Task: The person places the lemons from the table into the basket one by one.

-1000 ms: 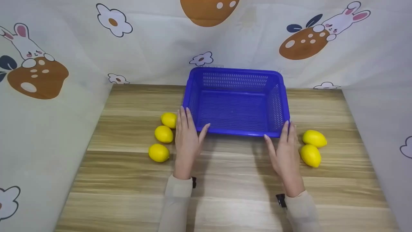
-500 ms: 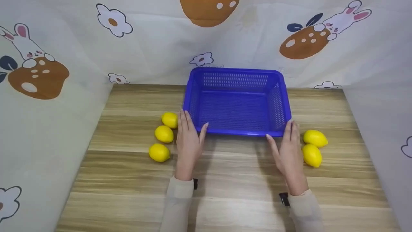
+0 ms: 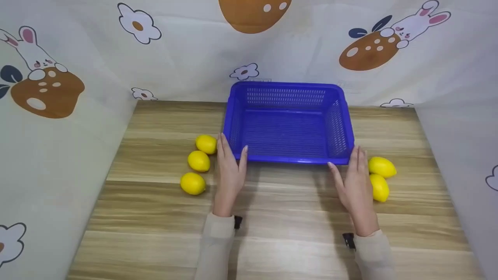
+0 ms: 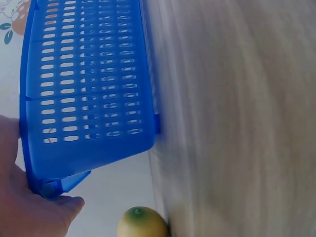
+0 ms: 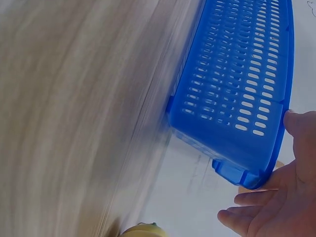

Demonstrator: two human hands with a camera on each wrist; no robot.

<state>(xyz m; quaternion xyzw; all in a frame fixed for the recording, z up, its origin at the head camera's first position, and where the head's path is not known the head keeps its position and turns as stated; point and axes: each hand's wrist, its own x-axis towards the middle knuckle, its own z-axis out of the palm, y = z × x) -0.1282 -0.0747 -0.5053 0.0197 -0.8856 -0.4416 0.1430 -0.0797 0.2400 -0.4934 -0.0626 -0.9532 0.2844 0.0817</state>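
A blue plastic basket (image 3: 286, 160) with slotted sides stands at the far side of the wooden table. My left hand (image 3: 228, 171) is at its front left corner, fingers extended along the side and thumb by the front rim. At the front right corner, my right hand (image 3: 355, 186) lies with fingers straight along the outside, its thumb near the front edge. The right wrist view shows the basket rim (image 5: 285, 106) against that thumb, fingers spread out beneath the corner. Three yellow lemons (image 3: 199, 161) lie left of my left hand; two more lemons (image 3: 382, 167) are just right of my right hand.
The wood-grain table (image 3: 288, 233) is enclosed by a cream cloth backdrop (image 3: 186, 58) printed with rabbits and flowers, close behind the basket. A dark wrist device (image 3: 349, 241) shows at my right sleeve.
My right hand has slid a little to the right and now overlaps the nearer right lemon. My left hand has shifted slightly right too, its thumb swinging nearer its fingers. The basket hardly moved.
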